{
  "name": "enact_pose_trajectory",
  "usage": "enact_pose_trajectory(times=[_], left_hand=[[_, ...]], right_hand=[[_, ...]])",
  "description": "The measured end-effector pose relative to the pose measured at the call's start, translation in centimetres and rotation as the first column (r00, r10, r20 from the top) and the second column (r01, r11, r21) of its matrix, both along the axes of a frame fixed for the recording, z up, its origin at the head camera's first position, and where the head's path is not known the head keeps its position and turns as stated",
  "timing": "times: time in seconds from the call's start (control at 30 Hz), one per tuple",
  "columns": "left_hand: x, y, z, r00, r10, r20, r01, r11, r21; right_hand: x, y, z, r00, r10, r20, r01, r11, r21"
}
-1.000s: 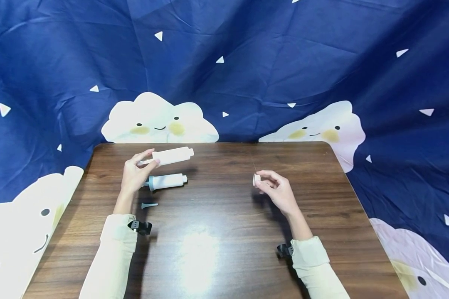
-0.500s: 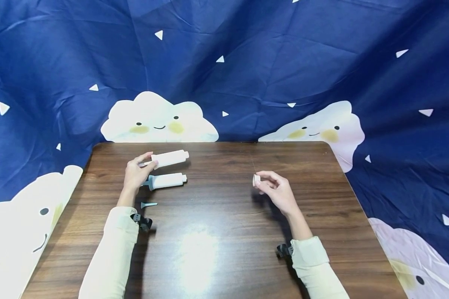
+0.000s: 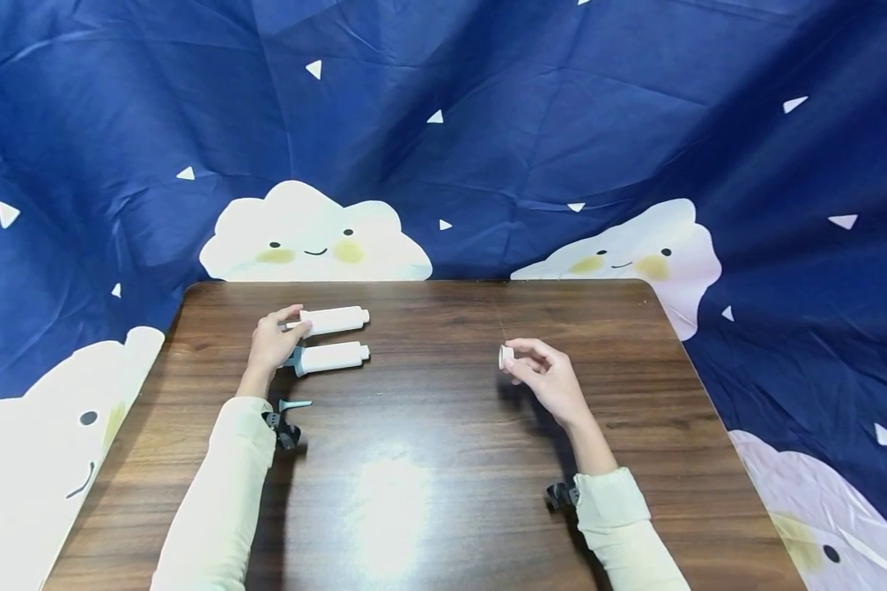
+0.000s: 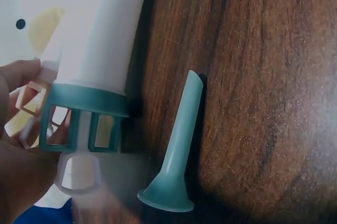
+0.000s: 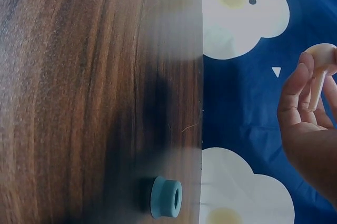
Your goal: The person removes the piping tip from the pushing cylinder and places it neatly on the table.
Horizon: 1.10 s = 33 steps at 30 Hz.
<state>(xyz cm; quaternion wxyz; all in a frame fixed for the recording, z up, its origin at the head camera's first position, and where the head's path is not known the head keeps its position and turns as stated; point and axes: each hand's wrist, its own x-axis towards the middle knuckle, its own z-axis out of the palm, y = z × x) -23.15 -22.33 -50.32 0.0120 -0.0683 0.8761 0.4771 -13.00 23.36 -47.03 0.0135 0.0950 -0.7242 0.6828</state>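
Note:
My left hand (image 3: 273, 338) pinches the handle end of the farther white syringe (image 3: 333, 321), which lies along the table beside a second one. In the left wrist view that hand (image 4: 18, 134) is beside a peach-coloured flange (image 4: 32, 97). The nearer syringe (image 3: 331, 358) has a teal collar (image 4: 87, 100) and a pale pull ring. A teal funnel-shaped nozzle (image 3: 294, 405) lies closer to my sleeve. At the right, my right hand (image 3: 550, 377) holds up a small cream-coloured piece (image 5: 324, 58) with a round head and thin stem, between thumb and fingers.
A wood-grain table (image 3: 443, 476) spans the work area, its far edge against a blue cloth (image 3: 488, 123) printed with clouds. A small teal ring-shaped piece (image 5: 167, 197) sits near the table edge in the right wrist view.
My left hand has lowered the farther syringe towards the table, bringing it almost parallel with the nearer one. My right hand has stayed in place with the cream piece.

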Motion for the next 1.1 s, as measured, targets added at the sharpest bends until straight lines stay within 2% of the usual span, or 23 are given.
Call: enact_pose_trajectory(times=[0.33,0.63,0.9,1.1], left_hand=[[-0.8,0.3,0.0,1.000,0.010,-0.011,-0.011,0.997,-0.082],[-0.9,0.0,-0.1,1.000,-0.016,0.016,0.018,0.990,-0.141],[-0.6,0.3,1.3,1.000,0.000,0.019,0.004,0.976,-0.216],[-0.4,0.2,1.6,0.999,0.003,0.042,0.008,0.965,-0.262]], right_hand=[[0.0,0.0,-0.1,1.000,0.008,-0.013,-0.008,1.000,0.004],[0.0,-0.1,0.0,1.000,0.015,-0.012,-0.015,1.000,-0.001],[-0.2,-0.3,0.4,0.999,0.028,-0.025,-0.028,1.000,-0.013],[-0.3,-0.5,0.7,0.999,0.037,-0.038,-0.038,0.999,-0.024]])
